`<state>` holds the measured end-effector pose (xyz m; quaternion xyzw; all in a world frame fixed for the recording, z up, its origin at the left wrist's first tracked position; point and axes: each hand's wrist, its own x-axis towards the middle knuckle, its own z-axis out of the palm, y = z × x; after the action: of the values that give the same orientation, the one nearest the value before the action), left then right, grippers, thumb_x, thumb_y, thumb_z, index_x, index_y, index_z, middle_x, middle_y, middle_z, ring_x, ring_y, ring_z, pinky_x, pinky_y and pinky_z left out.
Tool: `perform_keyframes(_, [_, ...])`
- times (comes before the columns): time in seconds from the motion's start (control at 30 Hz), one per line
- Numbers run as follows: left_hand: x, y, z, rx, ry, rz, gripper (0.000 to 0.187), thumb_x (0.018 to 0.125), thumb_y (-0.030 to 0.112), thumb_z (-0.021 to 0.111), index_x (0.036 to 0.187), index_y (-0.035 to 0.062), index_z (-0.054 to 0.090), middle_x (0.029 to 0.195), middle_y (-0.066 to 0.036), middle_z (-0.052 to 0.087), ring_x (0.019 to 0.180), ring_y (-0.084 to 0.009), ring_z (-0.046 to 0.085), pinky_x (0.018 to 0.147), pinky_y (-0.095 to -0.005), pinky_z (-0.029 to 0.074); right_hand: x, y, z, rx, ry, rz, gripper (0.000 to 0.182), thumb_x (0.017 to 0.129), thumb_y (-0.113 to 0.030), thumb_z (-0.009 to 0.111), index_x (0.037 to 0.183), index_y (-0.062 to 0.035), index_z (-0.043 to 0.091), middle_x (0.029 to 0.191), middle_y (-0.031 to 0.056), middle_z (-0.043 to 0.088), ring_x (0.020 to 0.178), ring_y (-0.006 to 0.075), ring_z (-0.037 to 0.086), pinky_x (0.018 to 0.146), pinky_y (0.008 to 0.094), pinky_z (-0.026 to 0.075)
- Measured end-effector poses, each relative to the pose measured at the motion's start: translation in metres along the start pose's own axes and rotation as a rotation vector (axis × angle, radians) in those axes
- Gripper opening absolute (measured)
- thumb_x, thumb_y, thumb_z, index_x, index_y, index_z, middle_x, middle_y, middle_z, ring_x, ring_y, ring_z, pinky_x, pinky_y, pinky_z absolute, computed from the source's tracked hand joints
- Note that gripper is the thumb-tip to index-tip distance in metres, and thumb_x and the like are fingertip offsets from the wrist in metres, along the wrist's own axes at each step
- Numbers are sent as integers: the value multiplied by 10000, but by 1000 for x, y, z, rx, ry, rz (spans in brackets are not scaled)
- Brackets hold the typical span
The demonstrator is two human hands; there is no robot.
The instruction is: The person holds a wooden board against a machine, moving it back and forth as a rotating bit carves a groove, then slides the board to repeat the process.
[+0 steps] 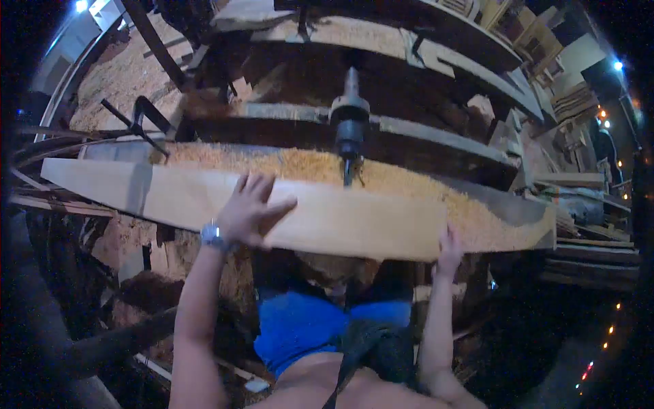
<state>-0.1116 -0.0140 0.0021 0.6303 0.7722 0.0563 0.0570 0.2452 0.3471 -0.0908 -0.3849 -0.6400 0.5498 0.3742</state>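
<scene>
A long pale wooden board (354,221) lies across the machine table (524,235) in front of me. My left hand (251,208), with a metal watch at the wrist, rests flat on top of it, fingers spread. At the board's right end, my right hand (447,252) grips the corner, its thumb on the upper side and the other fingers partly hidden. Beyond the board's far edge, a drill chuck (349,116) holds a bit (348,170) whose tip overlaps that edge in this view.
Wood shavings (300,163) cover the table behind the board. A dark metal clamp (143,123) stands at the left over the board's far side. Metal rails (443,136) run behind the chuck. Stacked timber (572,180) lies at the right, and a sawdust heap (122,85) is at the back left.
</scene>
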Motion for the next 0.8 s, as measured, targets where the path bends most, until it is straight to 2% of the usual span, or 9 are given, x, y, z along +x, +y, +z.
perform_keyframes(0.07, [-22,7,9,-29,25,48,1043,526,859,625,1434,357,522,1524,-306,339,1420,-510,287,1195,-615,80,-42,-14,-2,147,12,95,361,977,-132,595,1293,42,580,1250,118,643,1161,195,598,1018,345,452])
perform_keyframes(0.17, [-16,-2,8,-49,-16,51,1079,505,877,617,1441,349,516,1521,-302,348,1421,-507,285,1193,-618,87,-33,-7,1,129,29,102,338,972,-143,607,1252,47,591,1229,107,648,1139,184,600,1003,337,457])
perform_keyframes(0.27, [32,-25,-2,53,49,12,1063,486,735,739,1446,341,511,1496,-308,365,1412,-479,299,1182,-608,124,49,-17,37,-57,51,56,319,971,-131,616,1238,42,596,1182,97,664,1086,167,615,964,298,469])
perform_keyframes(0.37, [38,-25,-6,2,132,38,1054,470,659,780,1436,323,525,1472,-306,383,1372,-474,339,1156,-599,192,60,-16,35,23,-41,36,343,972,-140,618,1263,40,588,1211,107,651,1091,170,612,955,297,473])
perform_keyframes(0.43, [15,-9,-8,35,22,37,1017,512,720,727,1431,330,530,1468,-301,387,1372,-478,336,1156,-598,193,24,-17,17,-137,-5,30,354,974,-137,614,1272,52,579,1233,114,645,1108,179,614,968,310,478])
perform_keyframes(0.5, [-9,2,-4,17,15,65,999,548,801,648,1428,341,533,1470,-294,388,1370,-485,336,1159,-598,186,-32,-29,11,57,131,210,373,980,-139,604,1284,74,562,1251,131,641,1139,188,615,989,331,485])
perform_keyframes(0.57, [-36,8,6,-46,37,101,1027,565,912,521,1427,354,532,1474,-297,388,1368,-498,341,1170,-601,157,-74,-24,3,107,211,188,316,965,-179,639,1215,13,630,1169,85,657,1065,158,606,938,307,475])
perform_keyframes(0.67, [-27,-3,7,0,27,84,1054,545,907,542,1438,347,522,1473,-307,390,1359,-500,352,1168,-601,155,-50,-34,14,45,160,241,364,970,-105,618,1280,76,565,1221,140,656,1117,182,625,968,321,498])
perform_keyframes(0.8, [9,-23,-10,10,1,18,1097,497,851,640,1455,334,503,1495,-310,372,1388,-505,322,1187,-589,126,11,-21,42,52,72,108,316,987,-177,622,1208,48,623,1170,80,656,1017,134,614,905,283,482])
